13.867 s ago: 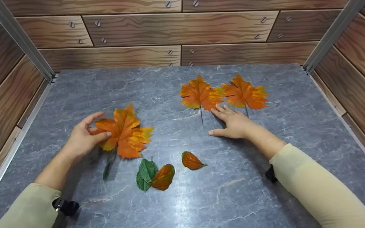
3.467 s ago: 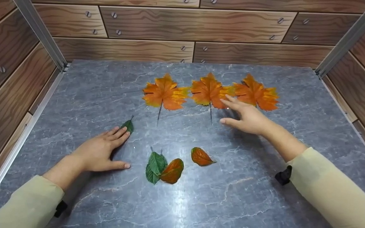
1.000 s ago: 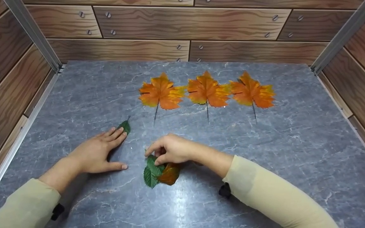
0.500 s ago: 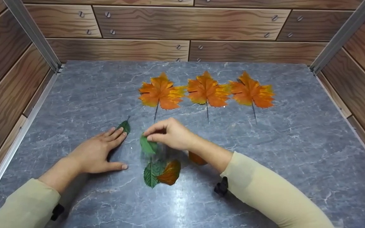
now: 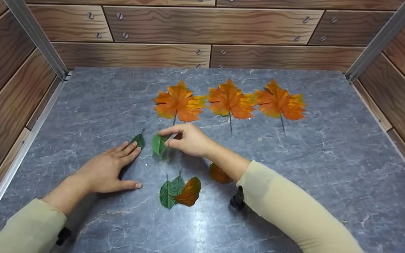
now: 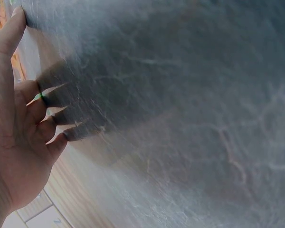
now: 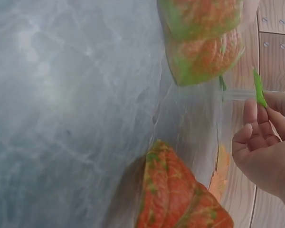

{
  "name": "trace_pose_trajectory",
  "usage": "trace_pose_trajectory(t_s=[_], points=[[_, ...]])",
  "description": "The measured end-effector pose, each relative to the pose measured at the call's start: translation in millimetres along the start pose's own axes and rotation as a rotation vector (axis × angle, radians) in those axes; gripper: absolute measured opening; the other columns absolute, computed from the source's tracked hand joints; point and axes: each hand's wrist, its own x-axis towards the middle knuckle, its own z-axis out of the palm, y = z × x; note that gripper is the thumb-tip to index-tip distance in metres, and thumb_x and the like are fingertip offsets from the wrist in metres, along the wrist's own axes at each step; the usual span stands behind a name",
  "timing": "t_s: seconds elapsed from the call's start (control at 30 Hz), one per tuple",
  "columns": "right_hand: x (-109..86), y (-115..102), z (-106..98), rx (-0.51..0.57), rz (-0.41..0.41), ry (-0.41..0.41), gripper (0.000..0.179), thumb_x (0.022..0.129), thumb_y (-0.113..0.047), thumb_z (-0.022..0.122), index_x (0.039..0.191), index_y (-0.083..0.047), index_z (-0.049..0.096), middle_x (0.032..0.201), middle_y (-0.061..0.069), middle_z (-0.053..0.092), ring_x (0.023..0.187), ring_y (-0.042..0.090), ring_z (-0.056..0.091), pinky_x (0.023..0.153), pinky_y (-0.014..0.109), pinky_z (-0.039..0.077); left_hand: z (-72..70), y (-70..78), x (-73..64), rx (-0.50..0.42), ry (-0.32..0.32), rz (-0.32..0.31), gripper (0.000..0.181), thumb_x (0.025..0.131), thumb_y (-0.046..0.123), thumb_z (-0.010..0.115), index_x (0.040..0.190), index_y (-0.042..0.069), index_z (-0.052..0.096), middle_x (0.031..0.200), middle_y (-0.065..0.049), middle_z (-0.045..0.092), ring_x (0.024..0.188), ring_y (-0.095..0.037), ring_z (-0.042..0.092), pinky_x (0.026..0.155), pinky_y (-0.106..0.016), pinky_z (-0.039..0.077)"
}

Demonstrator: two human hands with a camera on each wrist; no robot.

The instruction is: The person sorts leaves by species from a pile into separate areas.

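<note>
In the head view my right hand [image 5: 193, 140] pinches a small green leaf [image 5: 158, 144] between thumb and forefinger, close to the first maple leaf's stem. My left hand [image 5: 104, 170] lies flat with fingers straight, its fingertips on another green leaf [image 5: 139, 141] and partly covering it. Nearer the front, two green leaves [image 5: 167, 195] overlap beside a red-brown leaf [image 5: 189, 191]. A second red-brown leaf [image 5: 219, 173] is partly hidden under my right forearm. The right wrist view shows the pinched leaf [image 7: 259, 88] edge-on at the fingers.
Three orange maple leaves, the left one [image 5: 178, 102], the middle one [image 5: 230, 100] and the right one [image 5: 280, 101], lie in a row at the back with stems toward me. The grey marbled table [image 5: 329, 158] is bordered by wood-patterned walls [image 5: 209, 28].
My right hand has left the maple leaves, picked a green leaf off the front pile and carried it up toward the left hand's leaf. Earlier, a third maple leaf joined the row.
</note>
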Motion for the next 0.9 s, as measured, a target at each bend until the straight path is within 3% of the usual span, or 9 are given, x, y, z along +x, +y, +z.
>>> trace_pose_trajectory(t_s=[0.2,0.37,0.57,0.73,0.9], points=[[7.0,0,2,-0.016,0.021,-0.054,0.043,0.103,-0.014,0.070,0.146,-0.013,0.067,0.140,0.008,0.068,0.091,0.034,0.072,0.067,0.026,0.052,-0.7,0.0,-2.0,0.005,-0.004,-0.004,0.108,0.092,0.081,0.057,0.166,0.006,0.034,0.172,-0.016,0.028,0.157,-0.043,0.026,0.123,-0.063,0.029],[12.0,-3,4,-0.029,0.020,-0.083,0.045,0.103,-0.013,0.070,0.148,-0.013,0.065,0.145,0.007,0.065,0.082,0.030,0.071,0.063,0.026,0.050,-1.7,-0.6,-3.0,0.014,-0.005,-0.008,0.108,0.092,0.082,0.057,0.166,0.006,0.034,0.172,-0.016,0.028,0.157,-0.043,0.025,0.123,-0.063,0.029],[16.7,-2,7,-0.134,-0.014,-0.108,0.047,0.101,-0.013,0.071,0.148,-0.011,0.064,0.149,0.010,0.062,0.095,0.014,0.071,0.079,0.025,0.056,-1.8,-0.5,-2.2,0.012,-0.007,-0.008,0.108,0.092,0.082,0.057,0.166,0.006,0.034,0.172,-0.015,0.028,0.157,-0.043,0.025,0.123,-0.063,0.029],[18.2,0,8,-0.167,-0.023,-0.133,0.048,0.102,-0.014,0.071,0.149,-0.011,0.063,0.150,0.010,0.061,0.109,0.020,0.072,0.089,0.030,0.058,-1.5,-0.1,-1.1,0.012,-0.005,-0.004,0.108,0.092,0.081,0.058,0.166,0.006,0.034,0.172,-0.016,0.028,0.157,-0.044,0.026,0.122,-0.064,0.029],[18.6,2,8,-0.175,-0.005,-0.165,0.049,0.103,-0.016,0.070,0.151,-0.012,0.062,0.153,0.010,0.058,0.110,0.022,0.072,0.088,0.031,0.058,-0.5,0.2,-0.6,0.014,-0.003,0.001,0.109,0.092,0.082,0.058,0.166,0.006,0.034,0.172,-0.016,0.028,0.157,-0.044,0.026,0.123,-0.063,0.029]])
